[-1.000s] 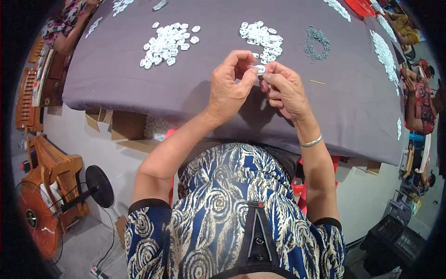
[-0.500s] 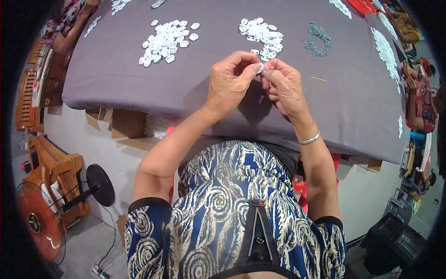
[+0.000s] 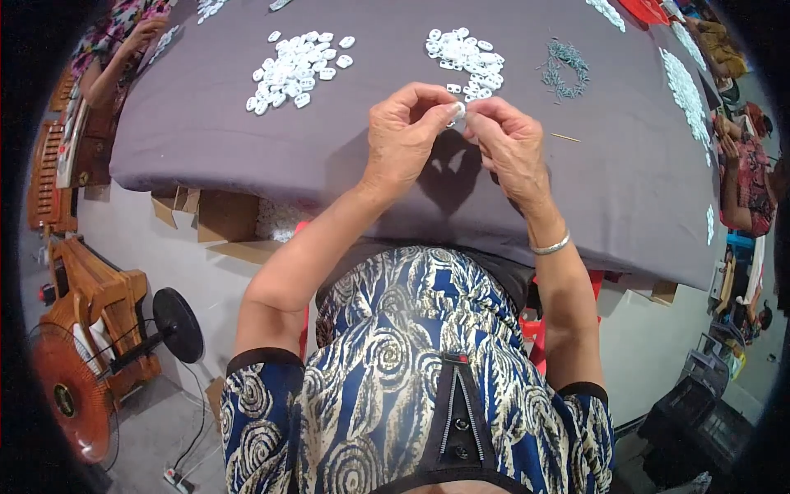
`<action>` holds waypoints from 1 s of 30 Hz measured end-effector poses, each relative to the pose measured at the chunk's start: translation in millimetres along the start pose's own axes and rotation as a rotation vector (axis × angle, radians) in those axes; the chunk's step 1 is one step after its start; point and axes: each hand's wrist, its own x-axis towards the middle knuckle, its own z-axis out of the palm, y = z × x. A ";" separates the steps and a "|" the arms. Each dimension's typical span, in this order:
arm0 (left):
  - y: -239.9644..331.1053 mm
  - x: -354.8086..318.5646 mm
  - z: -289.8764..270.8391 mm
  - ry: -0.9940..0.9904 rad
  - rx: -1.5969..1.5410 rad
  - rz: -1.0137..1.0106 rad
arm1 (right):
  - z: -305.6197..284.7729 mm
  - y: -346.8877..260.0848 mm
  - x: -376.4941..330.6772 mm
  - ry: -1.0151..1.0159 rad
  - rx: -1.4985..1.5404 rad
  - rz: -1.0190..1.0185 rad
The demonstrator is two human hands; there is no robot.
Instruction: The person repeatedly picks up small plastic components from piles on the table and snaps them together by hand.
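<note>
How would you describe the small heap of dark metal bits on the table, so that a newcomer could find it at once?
Start at the grey cloth-covered table. Beyond the right hand lie two heaps side by side; take the right one, the dark metal bits. Unlike the white plastic pieces, it is grey-green, thin and spread in a loose ring.

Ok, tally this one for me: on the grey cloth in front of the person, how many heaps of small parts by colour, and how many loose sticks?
White heaps: 2
Grey-green heap: 1
Thin stick: 1
Total: 4

More white heaps lie along the cloth's far rim, cut off by the frame. The left hand and right hand pinch one small white piece between them.
</note>
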 end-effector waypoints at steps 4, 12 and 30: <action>1.9 -0.8 1.1 -0.022 0.032 0.007 | 0.7 0.5 -2.5 0.018 0.081 0.116; -8.4 -3.5 6.1 0.039 0.014 0.029 | 13.0 11.9 -3.2 0.113 0.166 0.023; -5.7 -1.1 5.6 0.102 -0.264 -0.120 | 27.3 4.8 -7.7 0.065 0.160 0.133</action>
